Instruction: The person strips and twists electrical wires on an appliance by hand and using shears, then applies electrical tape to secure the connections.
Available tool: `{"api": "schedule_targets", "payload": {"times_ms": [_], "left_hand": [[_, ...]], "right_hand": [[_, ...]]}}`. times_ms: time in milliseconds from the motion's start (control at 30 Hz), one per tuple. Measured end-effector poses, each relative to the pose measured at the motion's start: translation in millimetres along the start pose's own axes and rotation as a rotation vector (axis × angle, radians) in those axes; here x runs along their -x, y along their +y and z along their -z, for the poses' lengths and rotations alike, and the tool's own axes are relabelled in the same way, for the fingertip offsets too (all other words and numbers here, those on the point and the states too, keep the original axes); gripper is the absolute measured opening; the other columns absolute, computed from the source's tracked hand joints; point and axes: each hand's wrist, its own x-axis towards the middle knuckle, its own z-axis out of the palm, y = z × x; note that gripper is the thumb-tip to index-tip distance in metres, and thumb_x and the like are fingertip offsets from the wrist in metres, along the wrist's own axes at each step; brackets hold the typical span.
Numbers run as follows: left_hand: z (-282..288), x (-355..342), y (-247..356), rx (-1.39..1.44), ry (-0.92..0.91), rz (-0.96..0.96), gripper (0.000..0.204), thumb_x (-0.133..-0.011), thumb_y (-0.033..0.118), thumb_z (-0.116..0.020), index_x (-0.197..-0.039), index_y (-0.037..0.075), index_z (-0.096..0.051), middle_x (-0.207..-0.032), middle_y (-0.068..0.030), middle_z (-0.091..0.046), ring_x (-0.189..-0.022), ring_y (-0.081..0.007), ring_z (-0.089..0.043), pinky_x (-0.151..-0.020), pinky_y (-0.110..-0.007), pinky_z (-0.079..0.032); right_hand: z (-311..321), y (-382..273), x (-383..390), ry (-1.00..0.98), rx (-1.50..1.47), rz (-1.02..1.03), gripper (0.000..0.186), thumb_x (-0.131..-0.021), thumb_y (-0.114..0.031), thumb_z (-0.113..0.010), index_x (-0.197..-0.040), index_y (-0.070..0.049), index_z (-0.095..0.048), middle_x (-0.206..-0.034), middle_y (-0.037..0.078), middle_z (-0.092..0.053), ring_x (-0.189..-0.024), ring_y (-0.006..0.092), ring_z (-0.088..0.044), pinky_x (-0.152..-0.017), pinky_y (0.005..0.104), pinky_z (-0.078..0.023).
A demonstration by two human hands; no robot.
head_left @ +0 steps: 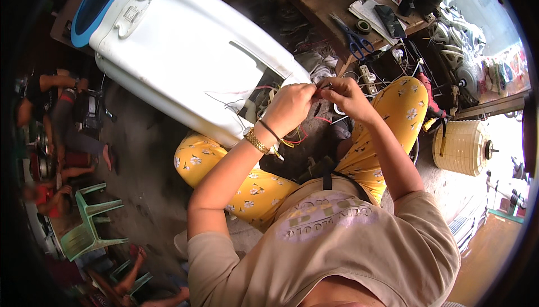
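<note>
Across my lap leans a white plastic appliance casing (pixel 174 43) with a blue-rimmed end (pixel 80 36), lying tilted on its side. It looks like a washing machine body. From an opening near its lower end come loose wires (pixel 292 140), red, yellow and dark. My left hand (pixel 293 104) is closed just beyond that opening, its fingertips pinching thin wire. My right hand (pixel 347 96) meets it there, thumb and fingers closed on the dark and reddish wire between the two hands. The fingers partly hide the wire ends.
A wooden table (pixel 320 9) ahead holds blue-handled scissors (pixel 357 42), a tape roll (pixel 364 26) and a phone (pixel 389 22). A power strip (pixel 368 78) is near my right knee. To the right stands a cream ribbed drum (pixel 459 147). Left are a green chair (pixel 84 225) and other people.
</note>
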Motion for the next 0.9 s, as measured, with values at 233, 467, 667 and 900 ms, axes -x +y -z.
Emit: {"api": "schedule_targets", "payload": {"times_ms": [233, 467, 667, 900], "left_hand": [[54, 19, 20, -0.011, 0.127, -0.089, 0.010, -0.090, 0.010, -0.060, -0.095, 0.004, -0.066, -0.075, -0.0118, -0.062, -0.067, -0.0291, -0.064, -0.055, -0.038, -0.049], [113, 71, 55, -0.342, -0.052, -0.511, 0.018, -0.081, 0.017, -0.065, -0.099, 0.016, -0.069, -0.063, 0.0037, -0.052, -0.053, -0.0101, -0.058, -0.042, -0.024, -0.044], [118, 67, 73, -0.232, -0.087, -0.488, 0.020, -0.081, 0.016, -0.064, -0.100, 0.014, -0.068, -0.062, 0.0033, -0.053, -0.052, -0.0103, -0.058, -0.042, -0.025, -0.044], [127, 77, 69, -0.026, -0.208, -0.298, 0.017, -0.083, 0.009, -0.063, -0.099, 0.008, -0.068, -0.068, -0.0039, -0.063, -0.059, -0.0193, -0.065, -0.048, -0.030, -0.049]], "right_hand": [[-27, -65, 20, -0.098, -0.097, -0.316, 0.018, -0.100, -0.020, -0.056, -0.110, -0.005, -0.059, -0.080, 0.006, -0.062, -0.071, 0.0138, -0.062, -0.066, 0.0282, -0.052], [-4, -102, 68, -0.356, 0.730, 0.568, 0.033, -0.074, -0.006, -0.066, -0.106, -0.013, -0.070, -0.063, 0.005, -0.061, -0.055, 0.0233, -0.062, -0.048, 0.0365, -0.049], [22, -122, 76, -0.329, 0.804, 0.697, 0.034, -0.074, -0.010, -0.067, -0.108, -0.014, -0.069, -0.062, -0.001, -0.057, -0.053, 0.0178, -0.058, -0.046, 0.0338, -0.045], [67, -121, 91, -0.215, 0.872, 0.720, 0.021, -0.082, -0.013, -0.063, -0.102, -0.009, -0.068, -0.070, 0.001, -0.059, -0.058, 0.0137, -0.056, -0.050, 0.0294, -0.044]]}}
